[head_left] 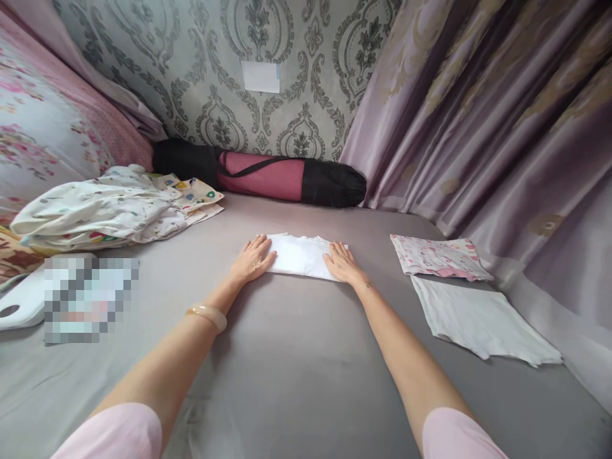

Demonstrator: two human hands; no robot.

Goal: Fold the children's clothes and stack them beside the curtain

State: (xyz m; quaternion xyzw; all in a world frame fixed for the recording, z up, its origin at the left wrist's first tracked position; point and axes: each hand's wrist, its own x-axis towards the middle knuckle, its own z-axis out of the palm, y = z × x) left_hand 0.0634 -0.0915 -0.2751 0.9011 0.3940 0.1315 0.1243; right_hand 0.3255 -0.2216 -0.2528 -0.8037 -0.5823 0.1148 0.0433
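A white folded cloth (pixel 300 256), perhaps a garment, lies flat as a wide rectangle on the grey bed sheet (pixel 296 370). My left hand (pixel 253 257) rests on its left end, palm down with the fingers stretched out. On the right end lies my right hand (pixel 342 261), also flat, with its fingers extended. Neither hand grips the cloth. The cloth's far edge looks slightly uneven. A pale bangle (pixel 208 315) circles my left wrist.
To the right lie a folded pink-patterned cloth (pixel 440 257) and a folded white cloth (pixel 482 319). Printed clothes (pixel 115 207) are heaped at left, above a white board (pixel 23 306) and a blurred item (pixel 90 299). A black-and-pink rolled bag (pixel 262 175) lies against the wall, beside curtains (pixel 478 115).
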